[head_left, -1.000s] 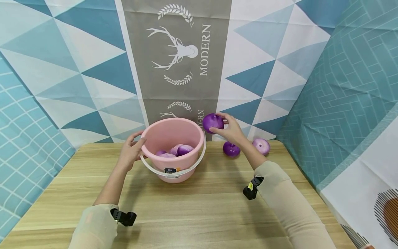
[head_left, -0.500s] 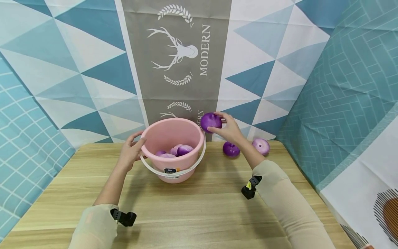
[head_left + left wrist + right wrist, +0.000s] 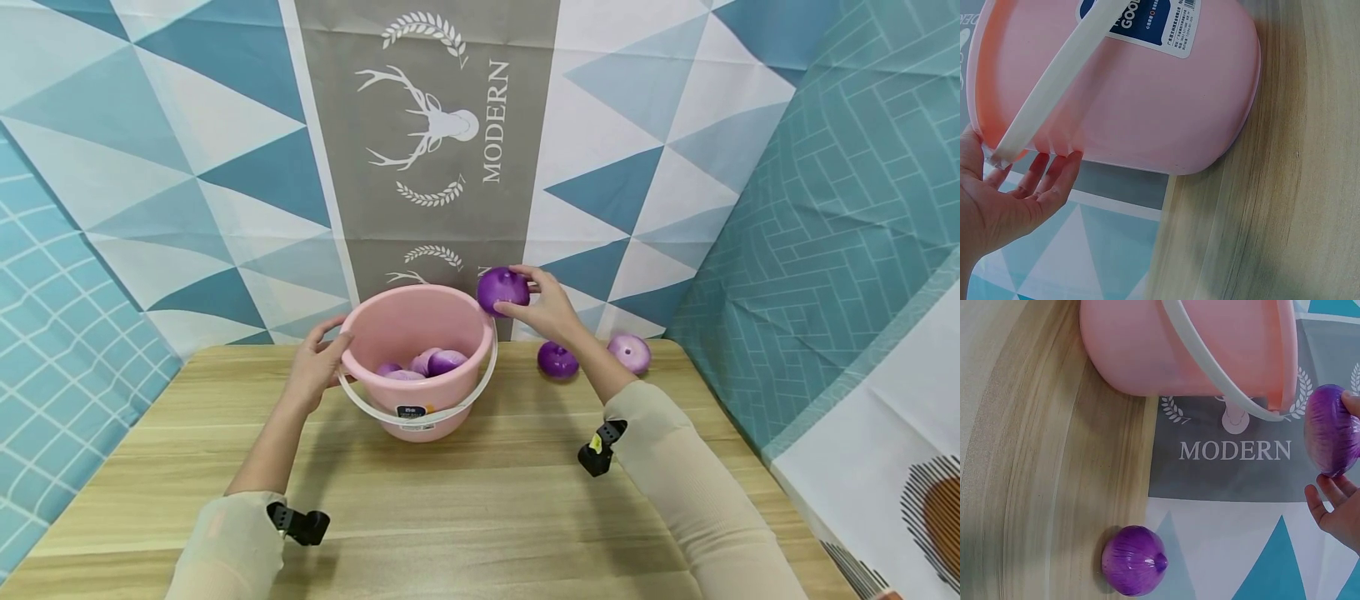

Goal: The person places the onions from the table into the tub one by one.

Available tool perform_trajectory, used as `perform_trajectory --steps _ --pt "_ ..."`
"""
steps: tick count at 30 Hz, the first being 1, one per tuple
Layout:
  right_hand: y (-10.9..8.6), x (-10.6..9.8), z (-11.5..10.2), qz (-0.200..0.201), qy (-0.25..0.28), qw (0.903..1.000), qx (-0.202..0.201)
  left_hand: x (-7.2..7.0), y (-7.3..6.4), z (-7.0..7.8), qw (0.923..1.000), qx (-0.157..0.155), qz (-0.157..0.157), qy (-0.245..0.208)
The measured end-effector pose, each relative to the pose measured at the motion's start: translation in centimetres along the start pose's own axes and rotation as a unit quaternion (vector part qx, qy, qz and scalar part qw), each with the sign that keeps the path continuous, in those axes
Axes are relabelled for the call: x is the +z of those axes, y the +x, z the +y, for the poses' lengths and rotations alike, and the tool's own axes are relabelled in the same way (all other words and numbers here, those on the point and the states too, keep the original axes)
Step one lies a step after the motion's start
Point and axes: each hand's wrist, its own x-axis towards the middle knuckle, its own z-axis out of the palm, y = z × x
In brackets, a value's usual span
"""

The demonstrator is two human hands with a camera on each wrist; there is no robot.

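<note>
Wood-grain table (image 3: 450,517) nearest. Left hand (image 3: 318,360) grips a smooth pink plastic bucket (image 3: 405,393) by its rim at nine o'clock. Right hand (image 3: 550,312), fingers curved, pinches a glossy, flattened onion (image 3: 500,288) raised near the rim's two o'clock; nub upward, long axis roughly level. Dark onion (image 3: 558,360) and pale onion (image 3: 630,353) lie toward three o'clock.

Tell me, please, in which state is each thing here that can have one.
Pink bucket: open at the top, standing on the table.
White handle: swung down across the front.
Onions inside: lying loose together.
Held onion: raised near the right edge, not inside.
Dark onion: on the table, unheld.
Pale onion: on the table, unheld.
Left grip: holding the pink bucket's left side.
Right grip: closed around the held onion.
</note>
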Motion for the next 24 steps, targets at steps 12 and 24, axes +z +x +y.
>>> perform_trajectory --steps 12,24 --pt "0.2 0.6 -0.5 -0.003 -0.001 0.9999 -0.016 0.1 -0.1 0.0 1.0000 0.000 0.001 0.001" --pt "0.4 1.1 -1.1 -0.011 0.011 0.9998 -0.015 0.1 0.0 0.1 1.0000 0.000 0.002 -0.005"
